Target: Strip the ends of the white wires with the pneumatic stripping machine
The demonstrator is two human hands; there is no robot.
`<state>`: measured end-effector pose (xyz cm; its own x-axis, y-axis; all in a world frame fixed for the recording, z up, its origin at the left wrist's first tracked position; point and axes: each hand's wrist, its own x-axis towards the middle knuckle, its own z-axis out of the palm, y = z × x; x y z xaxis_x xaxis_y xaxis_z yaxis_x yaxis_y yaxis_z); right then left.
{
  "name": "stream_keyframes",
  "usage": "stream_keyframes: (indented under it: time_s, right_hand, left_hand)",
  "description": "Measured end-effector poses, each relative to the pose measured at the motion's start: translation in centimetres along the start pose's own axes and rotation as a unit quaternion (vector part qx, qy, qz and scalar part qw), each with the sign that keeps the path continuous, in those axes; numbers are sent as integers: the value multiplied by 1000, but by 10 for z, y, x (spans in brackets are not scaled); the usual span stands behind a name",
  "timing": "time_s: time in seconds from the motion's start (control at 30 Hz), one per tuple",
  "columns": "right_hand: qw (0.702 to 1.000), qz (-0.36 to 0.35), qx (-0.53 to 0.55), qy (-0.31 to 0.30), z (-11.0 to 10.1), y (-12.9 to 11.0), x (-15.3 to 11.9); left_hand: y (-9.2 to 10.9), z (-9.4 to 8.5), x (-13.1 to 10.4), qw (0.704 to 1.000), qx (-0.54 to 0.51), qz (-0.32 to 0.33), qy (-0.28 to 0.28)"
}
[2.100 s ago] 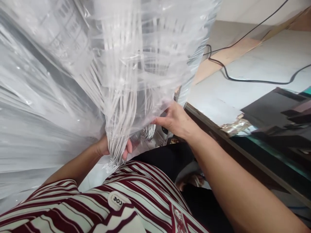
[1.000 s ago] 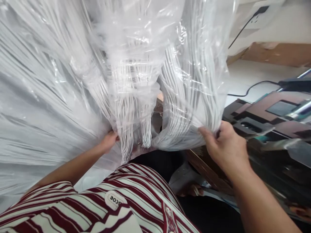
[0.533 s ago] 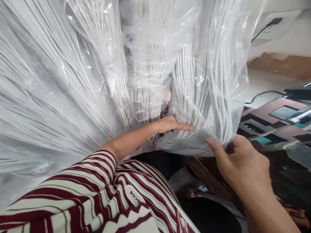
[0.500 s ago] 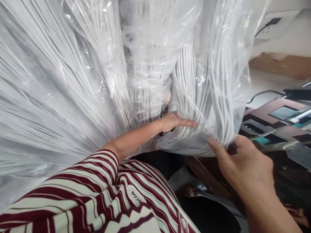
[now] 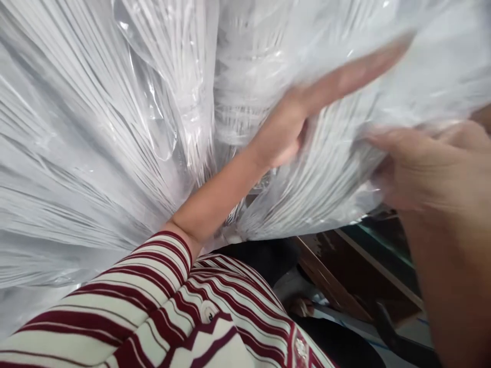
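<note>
Head view: left hand (image 5: 301, 110), fingers straight, touches bagged strands (image 5: 326, 158); right hand (image 5: 433, 163) grips them.

The right hand (image 5: 433, 158) is blurred, its fingertips lost against the plastic-wrapped bundle (image 5: 326, 158) it grips, and its forearm runs off the picture's edge. Blur softens the left hand (image 5: 291, 120); its curled fingers are mostly hidden. The bundle's upper part is smeared, so single strands cannot be told there. Folds cover most of the shirt badge's (image 5: 208, 311) lettering. The forearm partly hides a dark curved object (image 5: 395, 335), too unclear to identify.
</note>
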<state>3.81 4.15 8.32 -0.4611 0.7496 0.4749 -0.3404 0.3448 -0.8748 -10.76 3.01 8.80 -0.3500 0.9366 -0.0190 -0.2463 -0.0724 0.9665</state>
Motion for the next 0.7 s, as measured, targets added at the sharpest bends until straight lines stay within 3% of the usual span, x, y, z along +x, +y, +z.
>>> stream_keyframes:
  time_s: [0.1, 0.17, 0.27, 0.33, 0.4, 0.47, 0.53, 0.57, 0.63, 0.67, 0.7]
  right_hand:
    - [997, -40, 57, 33, 4, 11, 10]
    - [996, -34, 65, 59, 5, 10, 15]
    - [997, -22, 35, 65, 5, -8, 26]
    - [999, -9, -40, 34, 2, -25, 31]
    - [990, -20, -135, 33, -4, -34, 27]
    - [980, -51, -176, 83, -12, -27, 11]
    - [985, -11, -121, 119, -20, -9, -8]
    - [990, 43, -95, 96, -22, 2, -15]
    - [987, 152, -48, -6, -23, 16, -18]
    - [986, 160, -39, -30, -21, 16, -12]
    - [990, 135, -38, -17, -19, 12, -3]
  left_hand:
    - [-36, -23, -25, 995, -6, 47, -93]
    - [-60, -37, -36, 989, 14, 35, -146]
    - [-69, -40, -25, 983, 56, -11, -176]
    - [-51, -26, -8, 988, -8, 58, -143]
    - [-20, -4, 6, 980, -94, 119, -132]
    - [13, 16, 12, 968, -147, 149, -134]
    - [38, 30, 13, 966, -171, 152, -124]
    - [47, 34, 12, 965, -179, 152, -117]
    - [59, 38, 11, 961, -194, 161, -115]
    - [62, 39, 10, 958, -197, 167, -121]
    - [64, 37, 9, 956, -196, 173, -131]
